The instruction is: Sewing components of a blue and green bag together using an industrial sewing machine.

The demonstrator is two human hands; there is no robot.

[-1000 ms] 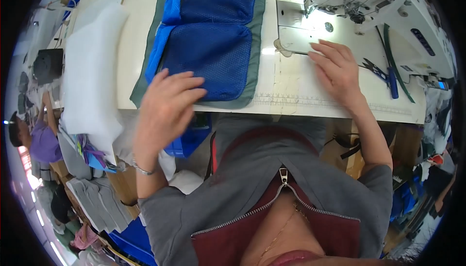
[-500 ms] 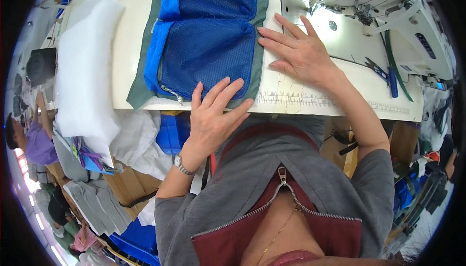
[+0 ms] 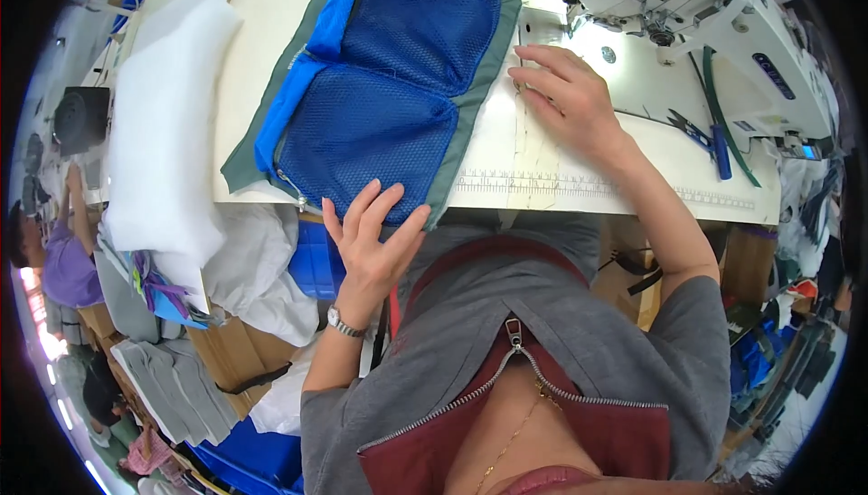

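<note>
A grey-green fabric panel (image 3: 476, 88) with two blue mesh pockets (image 3: 380, 124) lies on the white sewing table (image 3: 542, 169). My left hand (image 3: 372, 237) rests flat at the panel's near corner, fingers spread over the mesh edge. My right hand (image 3: 571, 97) lies flat on the table beside the panel's right edge, fingertips touching the fabric, close to the needle plate of the white sewing machine (image 3: 687, 7). Neither hand grips anything.
Blue-handled snips (image 3: 701, 138) and a green strap (image 3: 723, 124) lie to the right of the machine. White padding sheets (image 3: 163, 124) are stacked at the table's left. Grey fabric piles (image 3: 172, 382), blue bins (image 3: 316, 260) and other people sit lower left.
The panel has shifted right toward the machine. My left hand slid back to its near corner, and my right hand moved to its right edge by the needle.
</note>
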